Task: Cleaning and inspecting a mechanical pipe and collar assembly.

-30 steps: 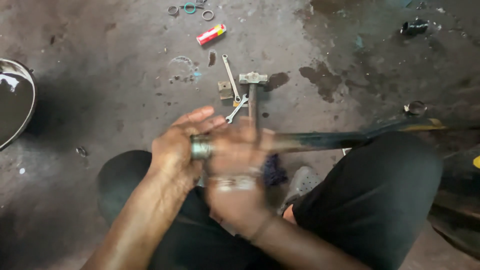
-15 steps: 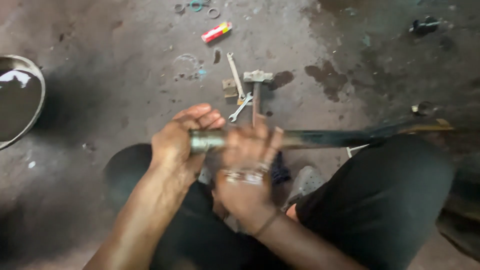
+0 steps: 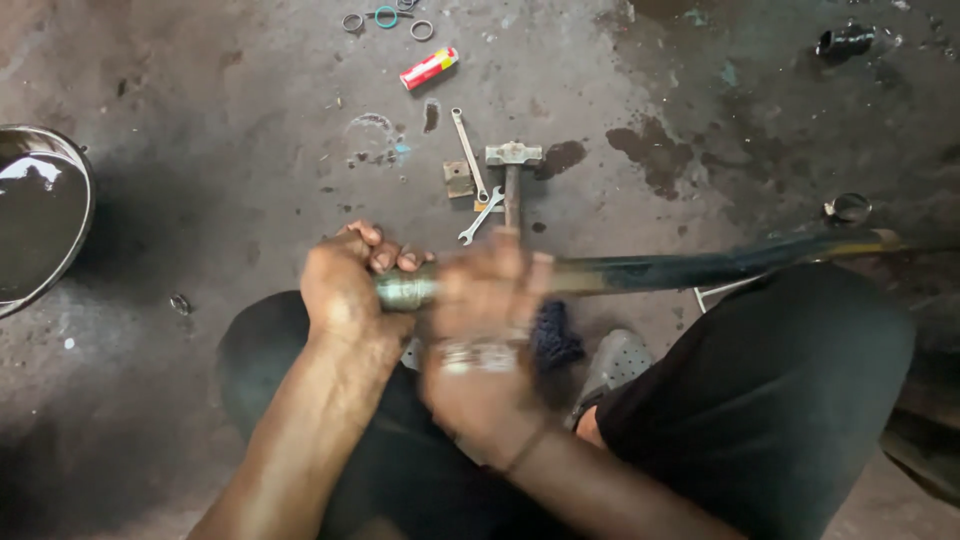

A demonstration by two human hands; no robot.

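Observation:
A long dark metal rod (image 3: 700, 268) lies across my lap, running from its shiny grey end (image 3: 405, 290) out to the right over my black-trousered knee. My left hand (image 3: 345, 285) is wrapped around that shiny end. My right hand (image 3: 490, 310), blurred, grips the rod just to the right of the left one; a beaded bracelet sits on its wrist. A dark blue cloth (image 3: 555, 335) shows below the rod.
On the stained concrete floor ahead lie a hammer (image 3: 512, 170), two spanners (image 3: 470, 155), a small metal block (image 3: 459, 178), a red and yellow tube (image 3: 428, 68) and several rings (image 3: 385, 17). A metal bowl (image 3: 75, 170) of dark liquid stands at the left. A grey shoe (image 3: 620, 360) is under the rod.
Both hands keep their hold on the rod. My right hand has shifted slightly along it and is blurred. The view has tilted a little, moving the floor items down.

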